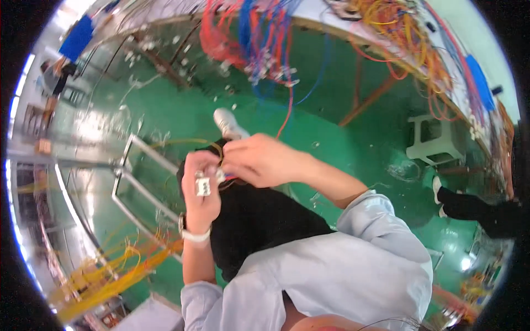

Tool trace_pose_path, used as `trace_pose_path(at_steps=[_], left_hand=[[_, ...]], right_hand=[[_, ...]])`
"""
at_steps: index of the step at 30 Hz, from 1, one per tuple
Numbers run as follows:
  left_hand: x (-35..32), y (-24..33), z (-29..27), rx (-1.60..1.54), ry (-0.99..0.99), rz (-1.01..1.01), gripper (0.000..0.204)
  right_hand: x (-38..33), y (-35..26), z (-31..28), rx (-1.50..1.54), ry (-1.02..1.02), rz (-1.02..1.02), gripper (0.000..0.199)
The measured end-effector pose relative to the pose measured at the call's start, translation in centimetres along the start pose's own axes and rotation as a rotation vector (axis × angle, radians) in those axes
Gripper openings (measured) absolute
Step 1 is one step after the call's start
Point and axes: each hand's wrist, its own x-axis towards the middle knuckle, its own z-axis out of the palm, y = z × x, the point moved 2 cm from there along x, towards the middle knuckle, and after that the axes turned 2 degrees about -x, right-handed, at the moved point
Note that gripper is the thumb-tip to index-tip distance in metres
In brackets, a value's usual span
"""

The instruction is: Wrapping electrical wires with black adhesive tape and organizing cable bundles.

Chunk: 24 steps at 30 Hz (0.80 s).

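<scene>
hands x2 | white connector x1 | stool x1 | wristband x1

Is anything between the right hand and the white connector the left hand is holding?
Nothing visible: the right hand pinches the wires just beside the white connector, which the left hand holds; the two hands touch.

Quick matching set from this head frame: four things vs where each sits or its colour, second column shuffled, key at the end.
Things:
1. small white plastic connector
2. white plastic stool
3. bundle of yellow wires
4. white sneaker

Places:
A. lower left, beside the metal frame
B. on the green floor, right side
C. in the left hand
D. just above the right hand

Pairs: 1-C, 2-B, 3-A, 4-D
</scene>
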Motion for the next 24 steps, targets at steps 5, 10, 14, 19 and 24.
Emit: trace_pose_path(at_steps=[5,10,14,19,24], left_hand=[[0.4,0.4,0.7,-0.111,0.023,0.012,0.01],[1.3,1.6,0.5,-0.048,-0.102,0.057,0.008],[2.7,0.3,0.1,0.099,0.06,0.171,0.01],[3.2,-2.1,-1.5,-1.316,0.302,-0.138,0.019],[2.7,-3.6,1.1,-1.355,0.039,-0.475,0.024]], right_hand=[[-0.2,0.8,0.3,0.315,0.004,0.121,0.024],[-0.3,0.4,-0.4,0.254,0.035,0.087,0.024],[-1.2,-0.4,0.5,0.68,-0.063,0.629,0.024],[-2.7,0.0,6.3,0.618,0.209,0.434,0.027],[-2.7,0.1,6.6,0.346,0.257,0.391,0.019]])
